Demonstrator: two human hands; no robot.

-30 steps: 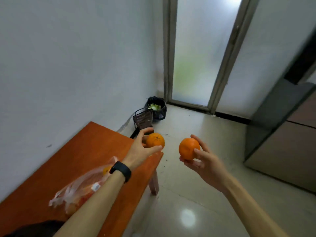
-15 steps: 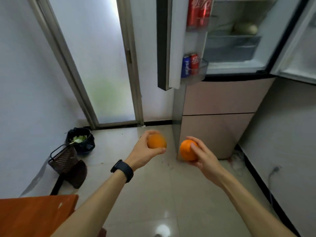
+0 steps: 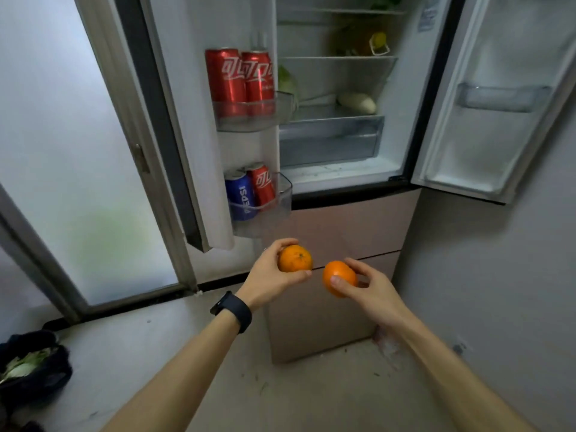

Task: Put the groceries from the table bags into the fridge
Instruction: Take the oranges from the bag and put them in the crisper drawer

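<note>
My left hand (image 3: 269, 275), with a black band on its wrist, grips an orange (image 3: 295, 258). My right hand (image 3: 369, 286) grips a second orange (image 3: 338, 275) just to the right of the first. Both oranges hang at chest height in front of the fridge's lower drawers (image 3: 343, 226). Above them the fridge (image 3: 330, 141) stands with both upper doors open. Its shelves hold a pale vegetable (image 3: 357, 103), a green cabbage (image 3: 286, 81) and a yellow-topped item (image 3: 378, 42).
The left fridge door (image 3: 199, 126) carries red cola cans (image 3: 238, 79) above and a blue Pepsi can (image 3: 241, 194) with another red can below. The right door (image 3: 486, 98) has bare bins. A frosted glass door (image 3: 71, 182) stands left. A black rubbish bag (image 3: 31, 369) lies on the floor.
The view has swung from the orange table and bag round to the open fridge. Both hands, each still holding its orange, have come closer to the fridge.
</note>
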